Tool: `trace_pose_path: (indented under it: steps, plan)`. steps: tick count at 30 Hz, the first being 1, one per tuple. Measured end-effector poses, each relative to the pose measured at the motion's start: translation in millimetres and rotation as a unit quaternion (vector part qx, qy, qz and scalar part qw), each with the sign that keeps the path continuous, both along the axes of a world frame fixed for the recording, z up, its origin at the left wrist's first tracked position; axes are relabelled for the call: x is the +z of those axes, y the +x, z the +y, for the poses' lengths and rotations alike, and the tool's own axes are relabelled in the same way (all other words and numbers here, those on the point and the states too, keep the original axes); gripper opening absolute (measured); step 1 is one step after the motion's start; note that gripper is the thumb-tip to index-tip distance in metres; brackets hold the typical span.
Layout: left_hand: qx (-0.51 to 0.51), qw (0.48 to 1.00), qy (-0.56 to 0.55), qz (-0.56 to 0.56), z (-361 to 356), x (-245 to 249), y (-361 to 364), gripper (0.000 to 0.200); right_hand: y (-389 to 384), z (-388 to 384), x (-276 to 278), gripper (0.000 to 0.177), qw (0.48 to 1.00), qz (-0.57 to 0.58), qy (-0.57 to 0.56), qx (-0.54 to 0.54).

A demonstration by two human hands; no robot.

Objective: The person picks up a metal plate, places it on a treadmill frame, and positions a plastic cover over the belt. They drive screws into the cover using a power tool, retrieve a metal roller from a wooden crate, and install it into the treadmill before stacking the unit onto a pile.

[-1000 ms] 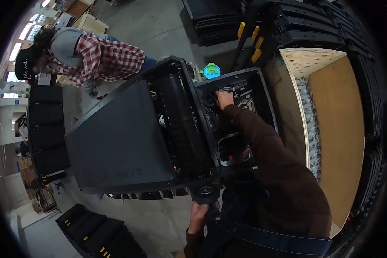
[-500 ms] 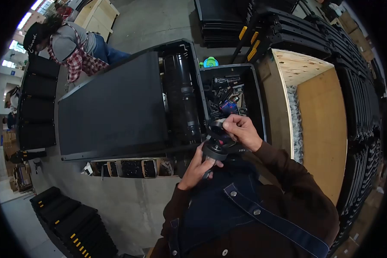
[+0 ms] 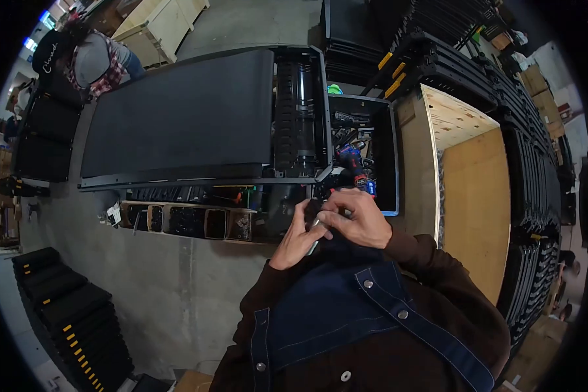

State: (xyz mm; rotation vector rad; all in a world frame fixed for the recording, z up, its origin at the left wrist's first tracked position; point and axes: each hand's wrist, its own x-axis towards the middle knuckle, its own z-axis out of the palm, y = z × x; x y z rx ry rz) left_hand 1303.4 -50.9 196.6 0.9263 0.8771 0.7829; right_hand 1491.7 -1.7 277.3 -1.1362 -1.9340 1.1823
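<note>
Both my hands meet in front of my chest, at the near right corner of a large black belted frame (image 3: pixel 183 117). My left hand (image 3: pixel 297 238) is closed around a small part, of which a pale sliver shows at the fingertips. The fingers of my right hand (image 3: pixel 357 220) pinch at the same spot, and what they hold is too small to make out. Just beyond my right hand, a blue and red power tool (image 3: pixel 354 163) lies in a black bin (image 3: pixel 393 157) among dark metal parts.
An open plywood crate (image 3: pixel 473 183) stands at the right beside stacked black frames (image 3: pixel 536 176). Small parts boxes (image 3: pixel 215 224) sit below the belted frame. Black panels (image 3: pixel 72 313) are piled lower left. Another person (image 3: pixel 95 62) leans at the upper left.
My view has shifted, and the belted frame appears higher. The round black part seen in my hands earlier no longer shows there; my hands are now closer together. The power tool is more fully visible.
</note>
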Motion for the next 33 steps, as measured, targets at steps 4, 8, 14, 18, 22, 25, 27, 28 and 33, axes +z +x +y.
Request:
trace_pose_path:
  steps: [4,8,14,18,22,25,27,28,33]
  plan:
    - [0.028,0.998,-0.054,0.018,-1.9,16.4,-19.0,0.069,-27.1,-8.3,26.6,0.014,0.988,-0.080,0.129,0.025]
    - [0.038,0.998,-0.039,-0.005,-10.8,17.3,-33.0,0.070,-35.0,-24.5,22.7,0.018,0.978,-0.103,0.178,-0.021]
    - [0.070,0.996,-0.056,-0.011,10.1,31.0,-34.0,0.068,-16.5,-7.3,-28.7,0.036,0.978,-0.143,0.115,-0.101]
    - [0.089,0.989,-0.076,0.094,51.8,51.1,-29.7,0.067,-13.1,33.6,-35.9,0.054,0.996,-0.055,-0.014,-0.075]
    - [0.072,0.965,0.139,0.209,140.8,42.7,-30.3,0.061,-27.9,118.0,-24.8,0.084,0.999,0.019,0.032,0.013]
    - [-0.068,0.878,0.132,0.455,240.9,112.2,-17.8,0.048,-31.2,191.8,-39.4,0.075,0.992,0.117,-0.041,-0.015]
    - [0.076,0.777,0.348,0.519,284.5,105.4,-0.6,0.036,-37.1,251.6,-72.2,0.052,0.983,0.115,0.009,-0.139]
    - [0.169,0.703,0.470,0.505,302.5,97.5,5.3,0.031,-35.7,285.5,-87.6,0.044,0.975,0.118,0.040,-0.186]
    - [0.190,0.704,0.437,0.526,374.6,26.1,-50.3,0.020,-23.5,413.9,-113.8,0.050,0.944,0.168,-0.096,-0.267]
